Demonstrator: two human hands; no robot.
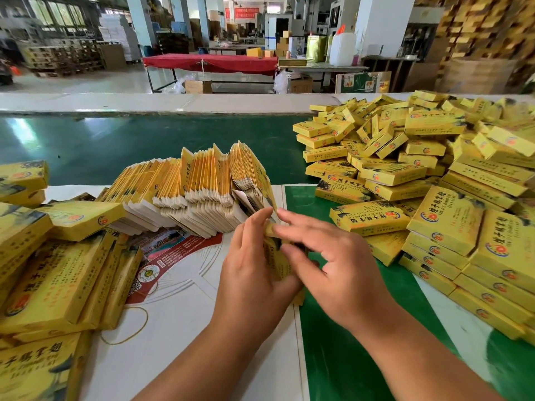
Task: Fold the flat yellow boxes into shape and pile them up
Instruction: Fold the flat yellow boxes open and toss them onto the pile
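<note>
Lighting: bright, even daylight; windows (55, 13) at far left glow overexposed. Glare: pale reflections streak the green counter (86, 146) surface at left. Shadows: soft and short under both hands. Blur: right hand (333, 256) fingers smeared by motion; boxes at right edge (515, 111) smeared. Distortion: wide-angle curvature bends the frame margins. Background hall slightly soft.
</note>
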